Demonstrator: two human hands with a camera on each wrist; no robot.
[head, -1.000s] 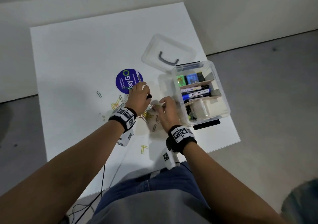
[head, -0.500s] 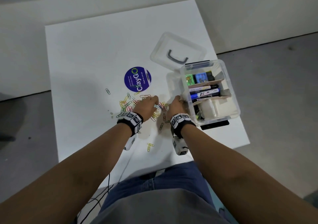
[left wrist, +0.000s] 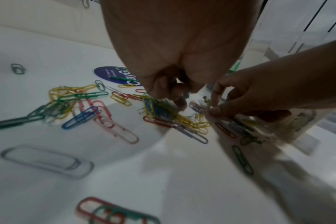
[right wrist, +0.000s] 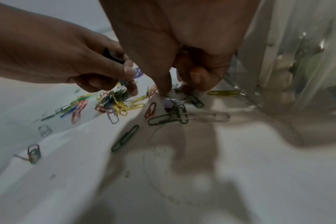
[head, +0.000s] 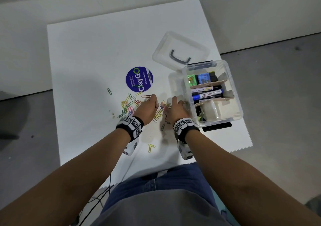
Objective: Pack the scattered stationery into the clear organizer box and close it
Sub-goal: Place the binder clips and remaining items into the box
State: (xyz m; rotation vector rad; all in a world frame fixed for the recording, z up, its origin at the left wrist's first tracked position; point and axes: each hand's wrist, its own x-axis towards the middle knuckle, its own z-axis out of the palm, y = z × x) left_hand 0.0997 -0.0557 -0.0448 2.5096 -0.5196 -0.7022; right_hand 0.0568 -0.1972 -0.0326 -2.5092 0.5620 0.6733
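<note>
The paper clips lie scattered on the white table, thickest in a loose heap just left of the left hand and running rightward under both hands to the near-left corner of the clear organizer box; a few strays sit apart, one far-left of the heap and a yellow pair nearer the person. The box stands open to the right of the right hand, its lid lying loose on the table beyond it; markers and small coloured items already fill its far sections.

Both hands are down on the table with fingers curled; in the wrist views the left hand pinches a small bunch of clips and has something dark tucked in its fingers, which I cannot identify, while the right hand presses curled fingertips into the clips beside the box wall; whether it has any gripped I cannot tell.

The clips lie every which way, so no single axis governs the pick; what matters is that the heap sits to the left and the box to the right; the right hand is nearer the box, the left nearer the bulk of the clips, so gathering rightward seems the natural line.
</note>
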